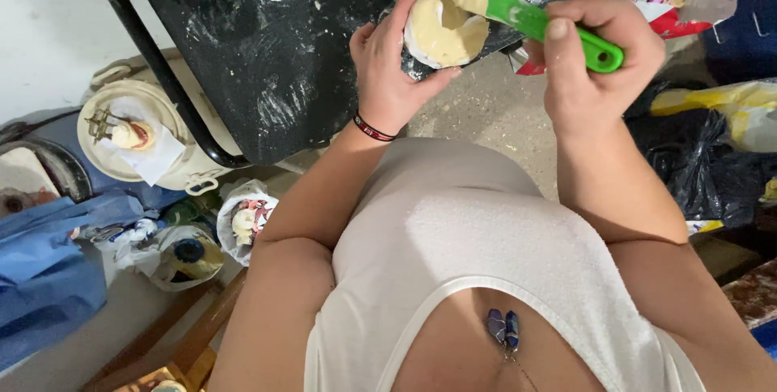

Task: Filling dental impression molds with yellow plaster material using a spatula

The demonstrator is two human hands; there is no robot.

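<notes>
Left hand (pixel 388 68): we cup a small round bowl (pixel 441 32), fingers curled tight on its side, above the black table's (pixel 267 44) edge.
Right hand (pixel 595 56): we clench the glossy green spatula (pixel 518 12).
Paste: creamy, smooth, coating blade and bowl.

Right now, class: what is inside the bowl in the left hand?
The bowl holds thick cream-coloured paste, smeared up its walls. The green spatula, held in the right hand, carries more. The left hand cups it; paste hides the bottom.
</notes>
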